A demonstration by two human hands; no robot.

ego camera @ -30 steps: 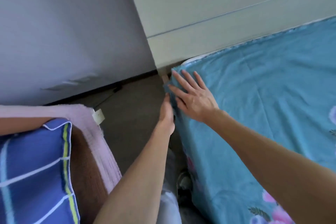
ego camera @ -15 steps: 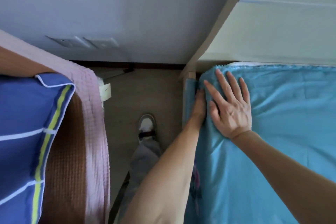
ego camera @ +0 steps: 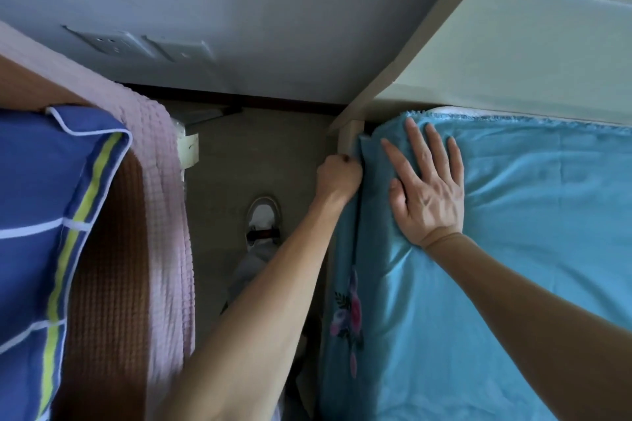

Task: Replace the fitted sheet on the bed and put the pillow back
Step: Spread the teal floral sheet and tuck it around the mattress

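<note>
Both forearms are bare up to the near edge of the view, with no sleeve, watch or band on either wrist. The left hand [ego camera: 338, 178] and the right hand [ego camera: 427, 195] wear no gloves, and no ring can be made out — though the fingers are small in the view. Below, a leg in pale grey trousers [ego camera: 253, 270] ends in a light shoe [ego camera: 263, 215] crossed by a dark strap — possibly a sneaker.

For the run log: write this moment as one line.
step: tucking corner | left hand: grips fitted sheet edge | right hand: flat on top | pillow: aside
</note>
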